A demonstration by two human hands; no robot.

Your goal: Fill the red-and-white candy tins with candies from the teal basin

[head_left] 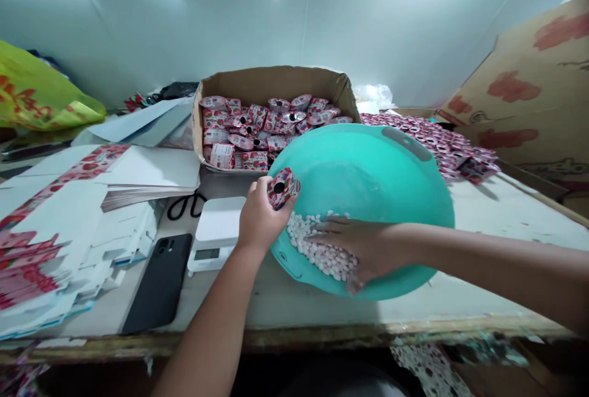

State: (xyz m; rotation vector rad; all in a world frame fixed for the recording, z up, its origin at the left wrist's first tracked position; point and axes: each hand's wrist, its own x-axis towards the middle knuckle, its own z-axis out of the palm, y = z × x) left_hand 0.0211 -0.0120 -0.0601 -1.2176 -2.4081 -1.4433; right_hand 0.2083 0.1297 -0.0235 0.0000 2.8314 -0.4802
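Note:
My left hand point(264, 216) is closed around a small red-and-pink printed box point(284, 189) with a dark round opening facing me, held at the left rim of a turquoise basin point(405, 200). Inside the basin, my right hand point(354, 246) lies with fingers stretched over a heap of small white candies or pellets point(317, 259). Its fingertips touch the heap, and nothing shows gripped in it. The basin tilts so that the pieces gather at its lower left.
Behind the basin stands a cardboard carton point(276, 78) full of similar printed boxes. More boxes point(432, 139) are piled at right. To the left lie a white digital scale point(221, 222), a dark phone point(159, 283), black scissors point(186, 205) and flat white cartons point(151, 167).

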